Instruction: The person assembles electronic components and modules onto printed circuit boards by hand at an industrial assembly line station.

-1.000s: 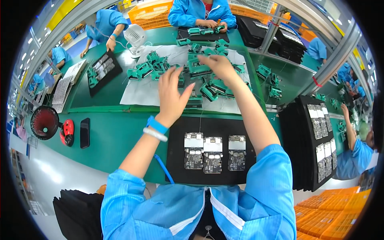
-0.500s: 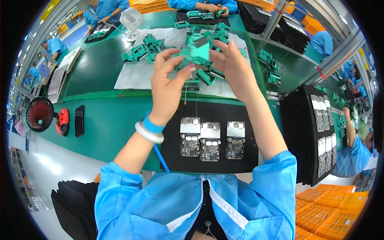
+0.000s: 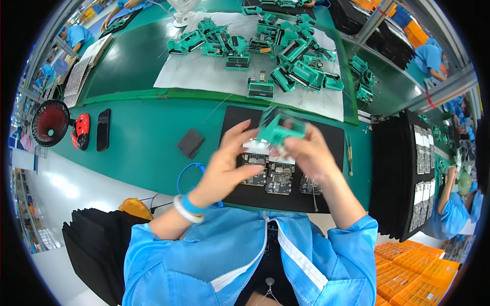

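The right hand (image 3: 312, 154) is gripping a green, box-shaped plastic frame (image 3: 276, 131), motion blur hiding its long axis; the left hand (image 3: 220, 167) is hovering wide-fingered just leftward.

At the left there is a black fan (image 3: 51, 122). Right of it, a red object (image 3: 81, 130) and a phone (image 3: 103, 130) lie on the table (image 3: 148, 117). A white fan (image 3: 184, 7) stands far, and orange crates (image 3: 416, 273) are at the near right.
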{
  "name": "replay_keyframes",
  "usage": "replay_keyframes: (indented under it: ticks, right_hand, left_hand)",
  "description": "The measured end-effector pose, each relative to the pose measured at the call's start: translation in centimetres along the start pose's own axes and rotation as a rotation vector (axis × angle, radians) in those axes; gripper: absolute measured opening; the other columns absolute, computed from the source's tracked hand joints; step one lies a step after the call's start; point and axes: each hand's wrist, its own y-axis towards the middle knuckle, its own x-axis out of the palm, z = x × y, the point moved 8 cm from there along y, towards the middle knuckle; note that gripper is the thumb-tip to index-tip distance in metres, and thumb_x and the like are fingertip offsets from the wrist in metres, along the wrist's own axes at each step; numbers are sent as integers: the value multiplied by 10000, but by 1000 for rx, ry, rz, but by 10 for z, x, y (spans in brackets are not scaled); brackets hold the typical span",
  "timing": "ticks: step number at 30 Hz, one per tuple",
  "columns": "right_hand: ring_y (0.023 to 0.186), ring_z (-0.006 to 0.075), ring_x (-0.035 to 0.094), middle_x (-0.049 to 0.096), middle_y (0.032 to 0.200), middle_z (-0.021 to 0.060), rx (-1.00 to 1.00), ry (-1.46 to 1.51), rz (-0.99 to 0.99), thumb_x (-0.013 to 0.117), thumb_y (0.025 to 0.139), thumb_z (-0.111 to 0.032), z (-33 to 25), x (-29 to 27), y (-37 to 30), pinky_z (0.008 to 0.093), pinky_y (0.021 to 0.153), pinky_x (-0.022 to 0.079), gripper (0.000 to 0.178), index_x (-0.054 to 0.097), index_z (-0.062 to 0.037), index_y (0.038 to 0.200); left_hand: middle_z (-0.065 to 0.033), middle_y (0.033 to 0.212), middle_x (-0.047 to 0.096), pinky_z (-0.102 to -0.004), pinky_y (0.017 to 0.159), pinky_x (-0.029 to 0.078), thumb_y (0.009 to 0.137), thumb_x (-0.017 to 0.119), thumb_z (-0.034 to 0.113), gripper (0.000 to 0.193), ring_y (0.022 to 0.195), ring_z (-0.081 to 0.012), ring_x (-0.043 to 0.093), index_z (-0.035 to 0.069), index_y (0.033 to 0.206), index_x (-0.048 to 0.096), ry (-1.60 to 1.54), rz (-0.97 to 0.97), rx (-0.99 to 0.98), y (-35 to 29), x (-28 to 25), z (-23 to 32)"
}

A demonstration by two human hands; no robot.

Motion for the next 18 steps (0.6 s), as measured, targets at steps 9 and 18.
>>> replay_keyframes:
  ticks: [9, 18]
  right_hand:
    - [773, 173, 695, 684, 908, 91, -78, -469, 164, 702, 876, -29, 2, -18, 34, 283, 685, 594, 274, 527, 4, 1083]
    - [850, 87, 637, 676, 991, 74, -132, -1049, 65, 758, 806, 30, 33, -19, 78, 254, 692, 547, 302, 527, -40, 988]
  left_hand:
    - [-206, 1324, 483, -444, 929, 432, 812, 772, 195, 514, 1145, -365, 501, -12, 1231, 558, 1379, 316, -58, -47, -141, -23]
    - [-76, 879, 675, -279, 717, 507, 890, 653, 11, 159, 802, -135, 637, -15, 1043, 615, 575, 319, -120, -39, -124, 1]
